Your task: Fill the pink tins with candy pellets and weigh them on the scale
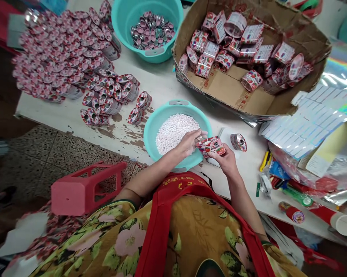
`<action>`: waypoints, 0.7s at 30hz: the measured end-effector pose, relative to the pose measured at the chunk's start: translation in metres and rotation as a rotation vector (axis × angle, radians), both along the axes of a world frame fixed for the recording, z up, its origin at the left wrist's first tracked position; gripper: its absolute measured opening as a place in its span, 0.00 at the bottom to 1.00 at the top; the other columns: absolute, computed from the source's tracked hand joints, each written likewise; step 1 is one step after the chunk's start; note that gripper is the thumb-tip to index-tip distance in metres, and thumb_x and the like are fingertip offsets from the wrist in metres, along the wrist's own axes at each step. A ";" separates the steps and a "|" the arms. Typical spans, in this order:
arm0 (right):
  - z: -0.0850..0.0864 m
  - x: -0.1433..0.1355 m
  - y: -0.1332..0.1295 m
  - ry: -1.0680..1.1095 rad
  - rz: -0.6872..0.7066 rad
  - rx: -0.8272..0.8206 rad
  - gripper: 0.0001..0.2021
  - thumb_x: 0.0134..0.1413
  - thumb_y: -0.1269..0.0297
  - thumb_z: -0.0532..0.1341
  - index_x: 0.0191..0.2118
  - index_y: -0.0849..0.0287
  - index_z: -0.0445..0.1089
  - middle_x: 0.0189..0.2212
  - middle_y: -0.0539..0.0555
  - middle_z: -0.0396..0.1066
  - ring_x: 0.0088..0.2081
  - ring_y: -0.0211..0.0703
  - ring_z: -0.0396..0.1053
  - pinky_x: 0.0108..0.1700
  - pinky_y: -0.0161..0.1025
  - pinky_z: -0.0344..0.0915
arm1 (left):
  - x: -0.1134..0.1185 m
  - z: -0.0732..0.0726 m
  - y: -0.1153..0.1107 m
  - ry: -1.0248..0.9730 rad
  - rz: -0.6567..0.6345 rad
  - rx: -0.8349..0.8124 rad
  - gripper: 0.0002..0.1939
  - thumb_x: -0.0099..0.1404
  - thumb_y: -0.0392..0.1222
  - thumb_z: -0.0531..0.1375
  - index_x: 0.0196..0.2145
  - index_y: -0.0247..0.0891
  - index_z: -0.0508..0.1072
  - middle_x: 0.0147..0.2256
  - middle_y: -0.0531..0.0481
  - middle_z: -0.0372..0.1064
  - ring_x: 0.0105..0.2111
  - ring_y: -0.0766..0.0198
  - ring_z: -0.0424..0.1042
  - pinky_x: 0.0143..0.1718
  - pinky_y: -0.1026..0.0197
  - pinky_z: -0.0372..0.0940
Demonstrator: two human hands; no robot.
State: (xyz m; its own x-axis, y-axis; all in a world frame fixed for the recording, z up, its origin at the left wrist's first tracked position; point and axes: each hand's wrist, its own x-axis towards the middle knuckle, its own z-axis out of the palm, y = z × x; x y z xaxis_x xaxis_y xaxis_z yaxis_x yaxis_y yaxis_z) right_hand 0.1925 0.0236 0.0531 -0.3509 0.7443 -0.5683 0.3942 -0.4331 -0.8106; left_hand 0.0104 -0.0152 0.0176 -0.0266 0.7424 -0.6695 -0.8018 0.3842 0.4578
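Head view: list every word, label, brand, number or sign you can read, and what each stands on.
None can be read with certainty.
Red apron: yellow characters, too unclear to quote.
Held pack: print too small.
Boxed packs: lettering and white panels, too small and blurred.
Cardboard box: red print, unreadable.
Label sheets: rows of fine marks, unreadable.
Red tube: round sticker, too small.

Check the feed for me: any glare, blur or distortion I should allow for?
Head view: rainbow glare on the shiny sheet at right; head view: wide-angle stretching toward the edges, the big pile of printed packs looking soft and smeared; head view: left hand and right hand readable near the middle, fine fingertip detail soft.
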 end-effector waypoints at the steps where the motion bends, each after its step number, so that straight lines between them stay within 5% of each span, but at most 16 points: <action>1: -0.001 -0.001 0.000 0.030 -0.008 -0.019 0.27 0.35 0.49 0.78 0.41 0.55 0.72 0.35 0.50 0.78 0.35 0.44 0.73 0.40 0.44 0.73 | -0.004 -0.002 -0.002 0.022 0.000 0.018 0.20 0.62 0.55 0.68 0.39 0.33 0.78 0.34 0.47 0.72 0.30 0.67 0.71 0.33 0.64 0.65; 5: -0.008 -0.006 0.004 0.147 -0.110 -0.055 0.32 0.26 0.53 0.81 0.42 0.54 0.72 0.39 0.52 0.79 0.40 0.49 0.77 0.48 0.49 0.75 | -0.030 -0.005 -0.010 0.338 -0.192 0.097 0.16 0.66 0.51 0.62 0.44 0.37 0.78 0.34 0.48 0.71 0.30 0.65 0.69 0.36 0.60 0.66; 7: -0.015 -0.010 0.009 0.184 -0.183 -0.036 0.34 0.23 0.52 0.81 0.41 0.54 0.71 0.39 0.53 0.80 0.41 0.51 0.78 0.50 0.51 0.75 | -0.043 -0.001 -0.015 0.706 -0.392 0.126 0.15 0.67 0.50 0.61 0.46 0.40 0.78 0.41 0.44 0.73 0.41 0.56 0.72 0.46 0.52 0.68; 10: -0.022 -0.021 0.019 0.173 -0.211 0.048 0.32 0.25 0.51 0.81 0.40 0.54 0.70 0.39 0.53 0.80 0.41 0.51 0.78 0.49 0.51 0.75 | -0.054 0.014 -0.019 1.275 -0.525 0.211 0.19 0.66 0.48 0.64 0.53 0.44 0.76 0.59 0.40 0.66 0.61 0.45 0.61 0.62 0.41 0.58; 13: -0.020 -0.043 0.029 0.151 -0.097 0.145 0.31 0.30 0.48 0.79 0.40 0.53 0.70 0.38 0.52 0.79 0.40 0.49 0.77 0.47 0.49 0.76 | -0.053 0.031 -0.014 1.550 -0.511 0.426 0.19 0.68 0.50 0.63 0.56 0.47 0.75 0.61 0.40 0.62 0.62 0.46 0.59 0.64 0.42 0.55; 16: -0.001 -0.069 0.053 0.195 0.144 0.244 0.29 0.36 0.47 0.77 0.43 0.54 0.71 0.41 0.52 0.78 0.42 0.47 0.77 0.48 0.47 0.75 | -0.061 0.045 -0.002 1.671 -0.484 0.516 0.10 0.71 0.49 0.59 0.46 0.47 0.79 0.53 0.42 0.68 0.53 0.49 0.64 0.57 0.46 0.60; 19: 0.026 -0.085 0.117 0.224 0.267 0.420 0.30 0.39 0.54 0.78 0.50 0.53 0.72 0.50 0.55 0.75 0.49 0.46 0.75 0.50 0.44 0.74 | -0.095 0.048 0.011 1.763 -0.308 0.333 0.09 0.71 0.48 0.59 0.39 0.44 0.78 0.49 0.41 0.67 0.49 0.51 0.64 0.53 0.48 0.62; 21: 0.033 -0.089 0.184 0.117 0.082 0.649 0.25 0.50 0.58 0.73 0.53 0.57 0.71 0.51 0.59 0.74 0.49 0.42 0.74 0.50 0.41 0.72 | -0.133 0.038 0.018 1.838 -0.143 0.106 0.09 0.71 0.47 0.59 0.38 0.42 0.77 0.48 0.40 0.66 0.50 0.50 0.63 0.54 0.47 0.61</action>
